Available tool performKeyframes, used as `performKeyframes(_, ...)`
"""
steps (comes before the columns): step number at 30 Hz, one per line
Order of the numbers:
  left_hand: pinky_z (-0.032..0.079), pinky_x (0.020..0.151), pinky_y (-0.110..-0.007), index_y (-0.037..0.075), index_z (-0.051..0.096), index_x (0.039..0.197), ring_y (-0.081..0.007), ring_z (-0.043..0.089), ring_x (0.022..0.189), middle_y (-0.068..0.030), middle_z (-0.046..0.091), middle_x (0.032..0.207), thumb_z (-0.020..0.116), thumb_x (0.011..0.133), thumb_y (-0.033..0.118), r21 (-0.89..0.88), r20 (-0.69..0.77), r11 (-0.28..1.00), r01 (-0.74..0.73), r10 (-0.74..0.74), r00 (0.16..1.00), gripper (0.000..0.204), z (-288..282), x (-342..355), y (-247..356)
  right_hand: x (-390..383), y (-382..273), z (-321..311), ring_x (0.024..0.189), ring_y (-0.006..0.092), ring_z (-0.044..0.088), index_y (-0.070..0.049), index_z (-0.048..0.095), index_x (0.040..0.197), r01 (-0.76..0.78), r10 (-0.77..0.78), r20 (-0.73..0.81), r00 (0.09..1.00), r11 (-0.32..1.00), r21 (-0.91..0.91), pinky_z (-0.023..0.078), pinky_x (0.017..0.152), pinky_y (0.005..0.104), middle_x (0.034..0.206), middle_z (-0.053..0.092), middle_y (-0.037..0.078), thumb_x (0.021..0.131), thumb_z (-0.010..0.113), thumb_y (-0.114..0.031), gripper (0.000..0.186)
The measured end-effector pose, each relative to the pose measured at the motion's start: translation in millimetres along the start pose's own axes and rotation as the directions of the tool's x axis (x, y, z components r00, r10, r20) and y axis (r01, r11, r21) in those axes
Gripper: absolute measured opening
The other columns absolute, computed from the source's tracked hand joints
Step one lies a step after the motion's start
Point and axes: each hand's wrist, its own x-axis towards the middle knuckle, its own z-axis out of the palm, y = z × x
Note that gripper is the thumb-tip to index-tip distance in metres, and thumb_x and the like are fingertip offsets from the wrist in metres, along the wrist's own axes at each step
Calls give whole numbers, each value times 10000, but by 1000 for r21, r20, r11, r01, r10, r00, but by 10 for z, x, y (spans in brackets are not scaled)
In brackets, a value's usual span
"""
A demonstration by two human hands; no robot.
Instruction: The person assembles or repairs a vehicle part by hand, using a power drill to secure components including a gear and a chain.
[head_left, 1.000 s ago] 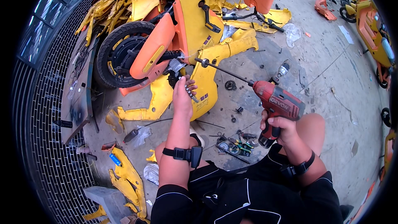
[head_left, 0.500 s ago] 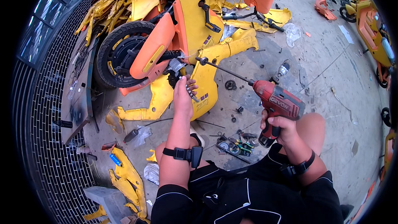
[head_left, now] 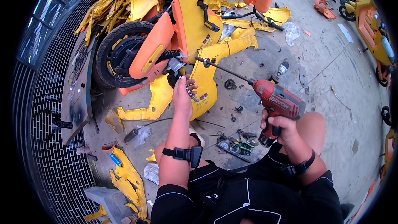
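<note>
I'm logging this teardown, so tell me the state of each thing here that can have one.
Scooter: lying on its side, partly stripped.
Rear wheel: still mounted.
Red drill: gripped in right hand, long bit at the frame.
Left hand: reaching into the scooter, holding a small part.
Yellow panels: detached, scattered on the ground.

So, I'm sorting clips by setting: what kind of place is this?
Probably an outdoor scooter dismantling yard: a stripped yellow-and-orange scooter, heaped yellow plastic body panels and loose screws on bare concrete ground.

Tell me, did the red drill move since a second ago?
No. The red drill in the right hand sits in the same spot, its long bit tip just as close to the yellow scooter panel by the left hand.
</note>
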Motion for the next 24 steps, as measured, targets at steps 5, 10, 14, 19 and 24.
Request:
performKeyframes(5,463,715,-264,42,571,1227,-127,605,836,-29,632,965,511,1036,397,-11,1,1000,-4,4,1000,408,27,-11,3,6,8,-3,736,239,660,18,572,1238,5,-5,-1,1000,1000,-8,546,707,364,935,648,129,732,658,-41,517)
performKeyframes(10,463,718,-271,47,567,1224,-134,600,838,-27,630,957,514,1038,399,-18,10,1000,-2,2,1000,402,28,-13,7,2,-9,11,737,239,660,18,571,1238,-1,1,-4,1000,1000,-8,545,709,365,932,647,128,731,661,-43,519)
performKeyframes(14,465,716,-271,43,565,1225,-136,602,837,-32,630,961,513,1040,398,-11,17,1000,-3,3,1000,404,21,0,-4,-5,-13,35,727,249,661,28,548,1255,-6,6,-30,1000,1000,-29,547,700,356,914,633,128,706,670,-73,571)
performKeyframes(19,470,711,-269,38,563,1223,-140,608,832,-39,632,967,512,1041,395,-13,22,1000,-2,2,1000,404,36,-2,-5,-18,-2,-13,753,232,663,9,572,1240,-2,2,10,1000,1000,-22,542,721,362,940,647,116,737,675,-46,517)
performKeyframes(24,472,711,-270,35,562,1226,-142,612,835,-44,634,975,514,1040,396,-12,30,1000,-1,1,1000,409,40,9,-16,-31,-22,-14,759,228,663,9,570,1242,3,-2,17,1000,999,-38,542,728,358,942,647,112,737,680,-51,520)
